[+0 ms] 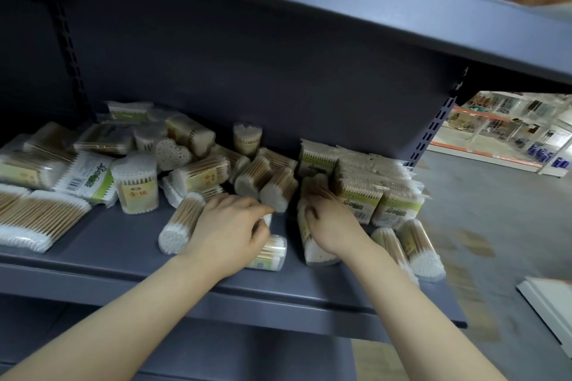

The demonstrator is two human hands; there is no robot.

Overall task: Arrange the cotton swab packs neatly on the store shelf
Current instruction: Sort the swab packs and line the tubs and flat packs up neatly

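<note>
1. Shelving of dark grey metal (pixel 108 244) is carrying a loose jumble of cotton swab packs (pixel 198 161) across its left and middle, while an upper shelf (pixel 340 0) is overhanging the whole bay and a slotted upright (pixel 433 130) is closing off the right end.
2. Flat green-labelled packs (pixel 365 182) are standing upright in a tidy block at the right, against the back panel; two round tubs (pixel 418 244) are lying on their sides just in front of them.
3. A heart-shaped tub (pixel 136 182) is standing upright left of centre, and a flat bag of swabs (pixel 34 216) is lying at the far left.
4. The left hand (pixel 229 229) is reaching over a lying tub (pixel 179 223) and a second tub (pixel 269 254), its fingers curling down; what it is gripping cannot be told.
5. The right hand (pixel 328 219) is resting on a lying tub (pixel 312 244), its fingers curling against the packs just behind; motion blur is hiding the exact hold.
</note>
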